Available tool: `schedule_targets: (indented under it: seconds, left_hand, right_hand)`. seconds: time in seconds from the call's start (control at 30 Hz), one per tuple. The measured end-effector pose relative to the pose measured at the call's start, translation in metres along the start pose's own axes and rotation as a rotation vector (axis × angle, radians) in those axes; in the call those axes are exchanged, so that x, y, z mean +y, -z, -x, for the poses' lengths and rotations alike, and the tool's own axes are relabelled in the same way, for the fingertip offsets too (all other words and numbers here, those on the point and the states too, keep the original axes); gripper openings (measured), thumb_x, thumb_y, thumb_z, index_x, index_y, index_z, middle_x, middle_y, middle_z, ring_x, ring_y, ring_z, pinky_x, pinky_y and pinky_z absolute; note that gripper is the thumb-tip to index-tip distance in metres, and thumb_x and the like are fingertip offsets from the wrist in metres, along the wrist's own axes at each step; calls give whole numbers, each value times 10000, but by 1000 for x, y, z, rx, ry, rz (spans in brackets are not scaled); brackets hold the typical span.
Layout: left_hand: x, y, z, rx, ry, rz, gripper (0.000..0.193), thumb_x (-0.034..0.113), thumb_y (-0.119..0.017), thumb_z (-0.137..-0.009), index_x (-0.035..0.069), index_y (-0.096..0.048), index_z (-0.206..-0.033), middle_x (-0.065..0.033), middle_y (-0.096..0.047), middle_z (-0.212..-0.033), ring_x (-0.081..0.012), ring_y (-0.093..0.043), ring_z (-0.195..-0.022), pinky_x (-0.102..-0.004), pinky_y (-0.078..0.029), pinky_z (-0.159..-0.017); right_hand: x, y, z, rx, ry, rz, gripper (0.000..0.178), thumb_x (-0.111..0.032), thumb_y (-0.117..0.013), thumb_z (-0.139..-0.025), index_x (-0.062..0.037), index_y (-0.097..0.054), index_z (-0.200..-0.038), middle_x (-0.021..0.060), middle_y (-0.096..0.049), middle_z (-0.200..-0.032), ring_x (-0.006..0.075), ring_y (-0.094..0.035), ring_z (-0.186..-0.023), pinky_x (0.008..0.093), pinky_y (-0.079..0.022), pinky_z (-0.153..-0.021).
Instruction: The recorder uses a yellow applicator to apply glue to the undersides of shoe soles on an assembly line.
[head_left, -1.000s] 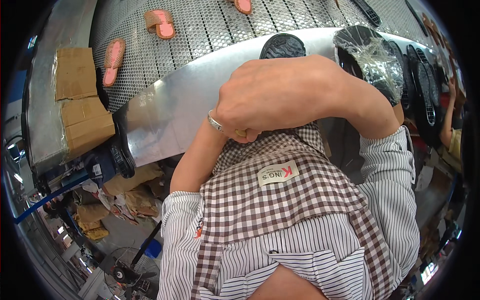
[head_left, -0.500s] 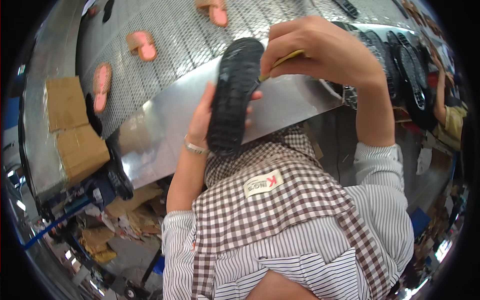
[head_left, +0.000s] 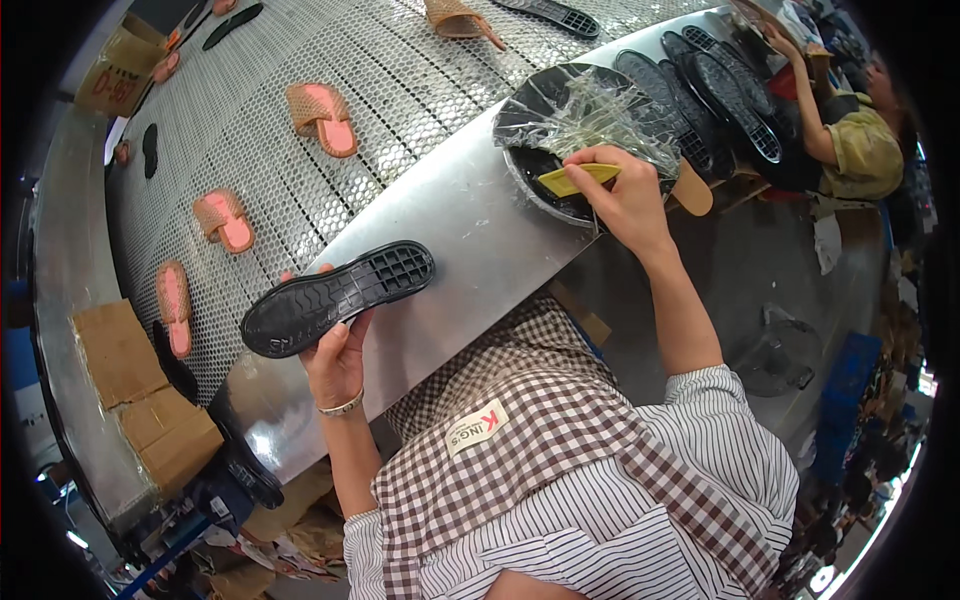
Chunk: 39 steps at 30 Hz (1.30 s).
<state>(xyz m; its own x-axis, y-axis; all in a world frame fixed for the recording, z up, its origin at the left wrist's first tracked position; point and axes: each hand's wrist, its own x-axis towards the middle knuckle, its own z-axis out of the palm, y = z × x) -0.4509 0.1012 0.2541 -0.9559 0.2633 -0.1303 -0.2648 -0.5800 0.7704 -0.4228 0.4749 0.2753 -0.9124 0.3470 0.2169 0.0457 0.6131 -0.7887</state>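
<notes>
While the left hand (head_left: pixel 338 358) grips the black shoe sole (head_left: pixel 338 297) from beneath, fingers curled round its near edge, the sole lies tread-up over the steel ledge (head_left: pixel 470 225), just beside the perforated conveyor (head_left: pixel 300 60). Its long axis runs left to right, the grid-patterned heel end pointing right and slightly away, the rounded toe left. The tread is matte black with wavy ribs. Farther right along the ledge, the right hand (head_left: pixel 625 200) is closed on a yellow brush (head_left: pixel 577 178) over a film-covered black bowl (head_left: pixel 580 125).
</notes>
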Motion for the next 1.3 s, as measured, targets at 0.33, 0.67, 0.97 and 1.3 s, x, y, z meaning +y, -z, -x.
schedule_targets:
  seconds: [0.33, 0.67, 0.97, 1.3]
  left_hand:
    - [-7, 0, 10, 164, 2, -88, 956, -172, -607, -755, 235, -189, -1512, -129, -447, -1391, -289, -527, -1224, -426, -519, -993]
    - [-23, -2, 26, 152, -220, -341, 977, -121, -659, -753, 207, -150, -1520, -102, -486, -1329, -241, -564, -1152, -373, -496, -971]
    - [-46, 36, 40, 135, -296, -1022, 1105, 100, -825, -678, 59, -86, -1499, -148, -526, -1264, -217, -575, -1135, -356, -471, -994]
    - [-59, 32, 48, 273, -245, -727, 1113, 48, -816, -671, 45, -68, -1496, -148, -538, -1209, -208, -596, -1083, -343, -508, -937]
  right_hand:
    - [13, -1, 4, -22, -152, -85, 203, -214, -702, -855, -22, -724, -917, 88, -699, -712, 115, -650, -608, 261, -496, -570]
    - [-24, -16, 9, -42, -377, -571, 180, -166, -674, -904, 11, -661, -931, 17, -633, -723, 44, -555, -535, 173, -403, -467]
    - [-86, -92, 24, -210, -236, -939, 120, -86, -637, -920, 24, -614, -963, 99, -672, -805, 104, -649, -598, 193, -492, -483]
    - [-80, -117, 23, -178, -316, -957, 109, -91, -637, -920, 6, -612, -962, 78, -649, -791, 109, -631, -579, 196, -476, -489]
